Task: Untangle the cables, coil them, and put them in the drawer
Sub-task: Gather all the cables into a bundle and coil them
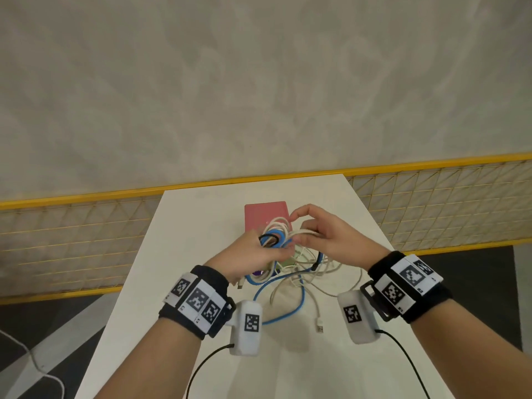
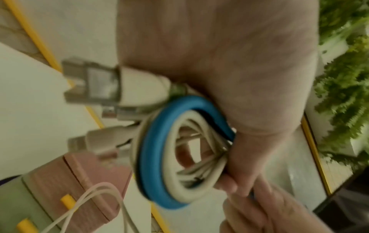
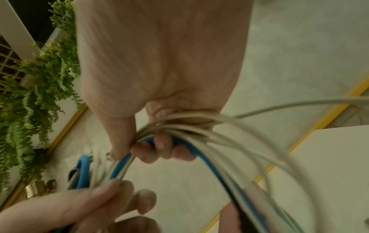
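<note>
- The cables (image 1: pixel 276 240) are held above the white tabletop (image 1: pixel 184 254), in front of a pink box (image 1: pixel 263 214).
- A coil of blue and white cable (image 2: pixel 179 154) is gripped by the left hand (image 1: pixel 253 254), fingers curled round the loops; several plugs (image 2: pixel 93 83) stick out beside it.
- A bunch of white strands (image 3: pixel 179 124) and a blue cable (image 3: pixel 123 164) are pinched by the right hand (image 1: pixel 325 234), fingers curled.
- Loose lengths hang down onto the tabletop between the wrists, one USB plug (image 1: pixel 319 326) lying flat.
- The two hands are nearly touching.
</note>
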